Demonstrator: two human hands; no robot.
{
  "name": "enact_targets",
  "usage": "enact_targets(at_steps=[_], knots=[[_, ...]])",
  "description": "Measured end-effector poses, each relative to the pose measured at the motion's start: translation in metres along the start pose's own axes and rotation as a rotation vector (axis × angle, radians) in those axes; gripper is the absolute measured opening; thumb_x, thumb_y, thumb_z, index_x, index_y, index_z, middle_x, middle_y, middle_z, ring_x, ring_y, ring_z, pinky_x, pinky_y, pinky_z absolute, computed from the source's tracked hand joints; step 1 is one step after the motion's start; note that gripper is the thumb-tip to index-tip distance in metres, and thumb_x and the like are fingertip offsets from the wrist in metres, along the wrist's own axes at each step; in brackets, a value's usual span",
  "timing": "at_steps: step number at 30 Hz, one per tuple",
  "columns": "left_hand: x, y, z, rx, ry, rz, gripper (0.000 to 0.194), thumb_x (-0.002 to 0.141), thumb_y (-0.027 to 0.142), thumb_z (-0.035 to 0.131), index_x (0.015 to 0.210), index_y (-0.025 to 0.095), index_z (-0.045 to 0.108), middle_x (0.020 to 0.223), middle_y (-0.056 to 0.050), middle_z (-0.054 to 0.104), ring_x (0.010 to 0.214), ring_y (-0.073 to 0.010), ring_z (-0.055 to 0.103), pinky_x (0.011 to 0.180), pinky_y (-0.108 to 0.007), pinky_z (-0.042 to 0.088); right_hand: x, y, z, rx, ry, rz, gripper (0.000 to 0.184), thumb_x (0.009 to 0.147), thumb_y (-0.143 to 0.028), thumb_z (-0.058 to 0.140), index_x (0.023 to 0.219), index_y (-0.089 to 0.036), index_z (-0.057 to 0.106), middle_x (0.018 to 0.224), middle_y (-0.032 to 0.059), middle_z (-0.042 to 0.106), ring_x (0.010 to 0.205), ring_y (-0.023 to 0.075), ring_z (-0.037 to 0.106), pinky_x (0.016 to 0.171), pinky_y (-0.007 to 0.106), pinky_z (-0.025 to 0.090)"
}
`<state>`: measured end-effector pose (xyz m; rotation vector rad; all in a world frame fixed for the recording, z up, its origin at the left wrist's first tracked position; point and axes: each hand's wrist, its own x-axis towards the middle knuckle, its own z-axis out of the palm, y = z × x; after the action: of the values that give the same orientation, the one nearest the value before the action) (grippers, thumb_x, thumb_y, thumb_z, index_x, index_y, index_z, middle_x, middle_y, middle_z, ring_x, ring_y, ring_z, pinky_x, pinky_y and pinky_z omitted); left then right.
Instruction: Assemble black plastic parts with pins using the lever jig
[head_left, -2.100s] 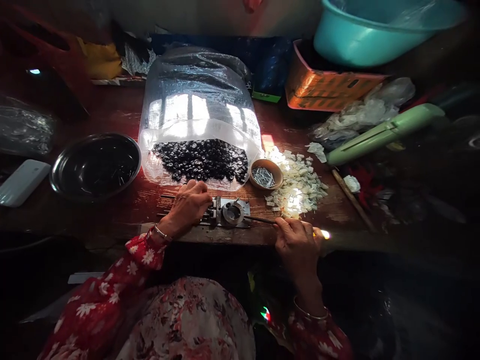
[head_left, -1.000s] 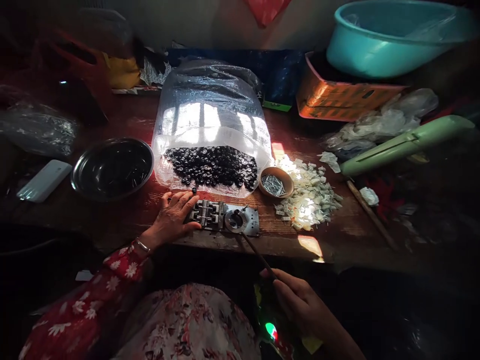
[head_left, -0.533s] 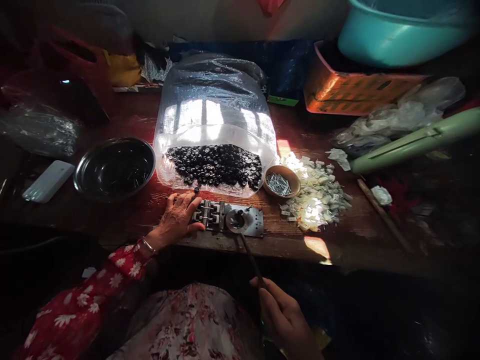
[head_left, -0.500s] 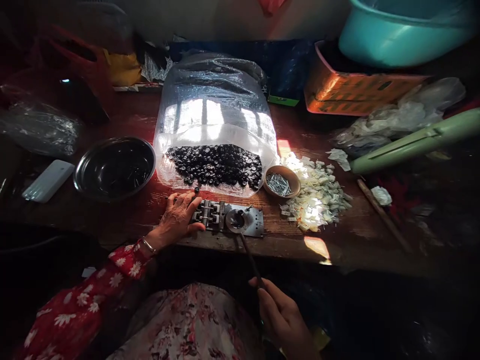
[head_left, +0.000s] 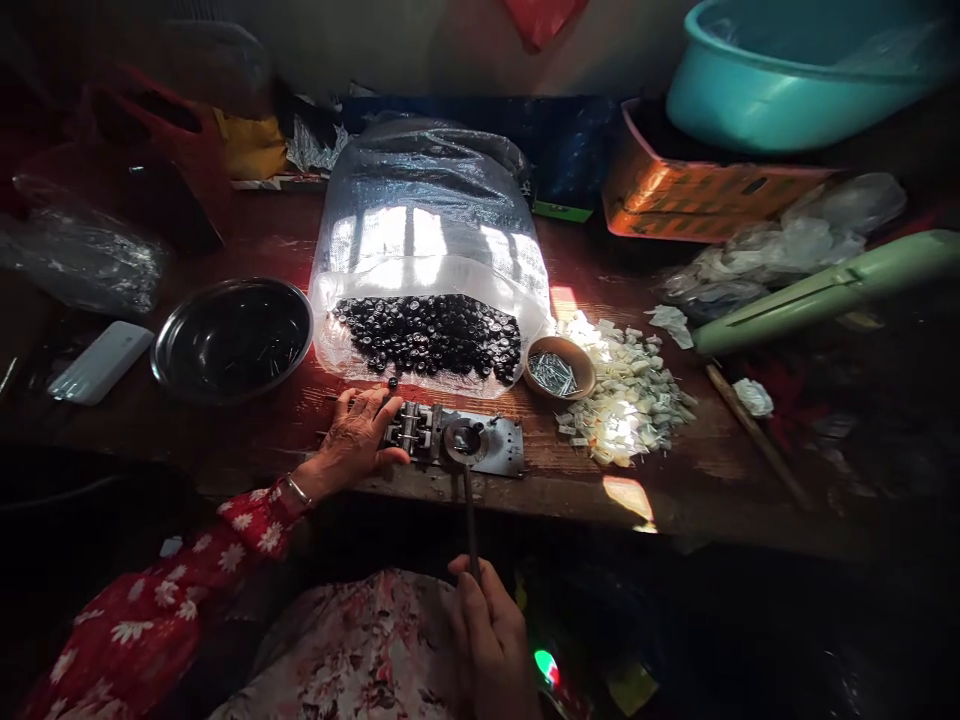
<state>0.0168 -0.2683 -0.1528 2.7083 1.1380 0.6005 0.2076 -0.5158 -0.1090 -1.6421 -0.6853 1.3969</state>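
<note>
My left hand (head_left: 360, 440) lies over the left end of a small metal fixture (head_left: 504, 446) at the table's front edge, its fingers stretched out and the thumb apart. What is under the fingers is hidden. Low in front of me, my right hand (head_left: 491, 625) is closed around a dark lever handle (head_left: 471, 515), whose far end joins the round part of the fixture. One small black round piece (head_left: 392, 382) sits just beyond my left fingertips. Behind it, a heap of similar black pieces (head_left: 427, 335) spills at the mouth of a translucent woven bag (head_left: 427, 190).
A wooden bowl of nails (head_left: 556, 370) stands right of the bag, beside a pile of whitish small parts (head_left: 637, 400). On the left are a steel bowl (head_left: 232, 340) and a white phone-like object (head_left: 100, 362). A green tube (head_left: 825, 290) and a stick (head_left: 757, 435) lie at right.
My right hand has swung the lever handle to the left, and it now points nearly straight toward me. My left hand has stayed in place. The view has shifted slightly.
</note>
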Motion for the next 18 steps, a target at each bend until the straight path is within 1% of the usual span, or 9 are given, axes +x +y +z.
enact_targets(at_steps=[4, 6, 8, 9, 11, 13, 16, 18], knots=[[0.001, 0.003, -0.009, -0.039, -0.021, -0.014, 0.081, 0.097, 0.079, 0.047, 0.151, 0.019, 0.052, 0.149, -0.022, 0.058, 0.142, -0.0385, 0.049, 0.123, -0.061, 0.025, -0.001, -0.004, -0.002, 0.064, -0.018, 0.055, 0.053, 0.097, -0.074, 0.054, 0.109, -0.023, 0.062, 0.062, -0.0091, 0.031, 0.053, 0.0111, 0.030, 0.046, 0.021, 0.029], [0.003, 0.005, -0.018, -0.081, -0.012, -0.003, 0.074, 0.098, 0.072, 0.055, 0.150, 0.020, 0.052, 0.150, -0.020, 0.058, 0.142, -0.0377, 0.050, 0.122, -0.060, 0.028, -0.002, -0.006, -0.006, 0.082, -0.026, 0.069, 0.053, 0.098, -0.075, 0.054, 0.109, -0.023, 0.062, 0.063, -0.0088, 0.031, 0.054, 0.0117, 0.032, 0.048, 0.022, 0.031], [0.005, 0.007, -0.029, -0.128, 0.016, 0.000, 0.065, 0.098, 0.061, 0.064, 0.148, 0.021, 0.052, 0.153, -0.018, 0.056, 0.142, -0.0365, 0.050, 0.120, -0.057, 0.033, -0.003, -0.007, -0.013, 0.047, -0.018, 0.075, 0.056, 0.098, -0.075, 0.051, 0.112, -0.023, 0.063, 0.063, -0.0075, 0.036, 0.055, 0.0128, 0.036, 0.050, 0.023, 0.033], [0.007, 0.009, -0.035, -0.151, 0.034, 0.006, 0.059, 0.098, 0.053, 0.067, 0.146, 0.022, 0.054, 0.154, -0.017, 0.056, 0.142, -0.0353, 0.051, 0.120, -0.055, 0.036, -0.002, -0.007, -0.017, 0.002, -0.012, 0.070, 0.057, 0.099, -0.076, 0.049, 0.115, -0.023, 0.064, 0.063, -0.0064, 0.040, 0.055, 0.0136, 0.039, 0.050, 0.024, 0.035], [0.012, 0.011, -0.046, -0.185, 0.050, 0.045, 0.043, 0.098, 0.037, 0.067, 0.137, 0.023, 0.059, 0.149, -0.012, 0.060, 0.140, -0.0320, 0.053, 0.119, -0.053, 0.039, 0.001, -0.008, -0.029, -0.149, -0.020, 0.029, 0.060, 0.100, -0.075, 0.046, 0.119, -0.023, 0.067, 0.064, -0.0037, 0.049, 0.055, 0.0155, 0.046, 0.051, 0.026, 0.040], [0.018, 0.013, -0.054, -0.202, 0.021, 0.114, 0.032, 0.096, 0.026, 0.065, 0.128, 0.025, 0.062, 0.139, -0.008, 0.067, 0.136, -0.0295, 0.055, 0.121, -0.053, 0.037, 0.005, -0.012, -0.043, -0.289, -0.043, -0.029, 0.059, 0.101, -0.074, 0.046, 0.119, -0.022, 0.070, 0.066, -0.0009, 0.058, 0.057, 0.0176, 0.054, 0.054, 0.027, 0.045], [0.027, 0.017, -0.058, -0.201, -0.037, 0.177, 0.026, 0.090, 0.019, 0.065, 0.116, 0.024, 0.065, 0.127, -0.006, 0.072, 0.131, -0.0289, 0.057, 0.122, -0.055, 0.035, 0.013, -0.021, -0.071, -0.444, -0.086, -0.095, 0.054, 0.102, -0.068, 0.047, 0.116, -0.023, 0.072, 0.072, 0.0027, 0.069, 0.064, 0.0210, 0.065, 0.060, 0.029, 0.051], [0.033, 0.021, -0.059, -0.204, -0.047, 0.193, 0.019, 0.087, 0.017, 0.065, 0.105, 0.024, 0.066, 0.121, -0.006, 0.073, 0.126, -0.0284, 0.059, 0.120, -0.055, 0.036, 0.019, -0.026, -0.092, -0.612, -0.094, -0.157, 0.050, 0.105, -0.063, 0.044, 0.119, -0.025, 0.073, 0.079, 0.0050, 0.076, 0.069, 0.0231, 0.072, 0.062, 0.030, 0.052]])
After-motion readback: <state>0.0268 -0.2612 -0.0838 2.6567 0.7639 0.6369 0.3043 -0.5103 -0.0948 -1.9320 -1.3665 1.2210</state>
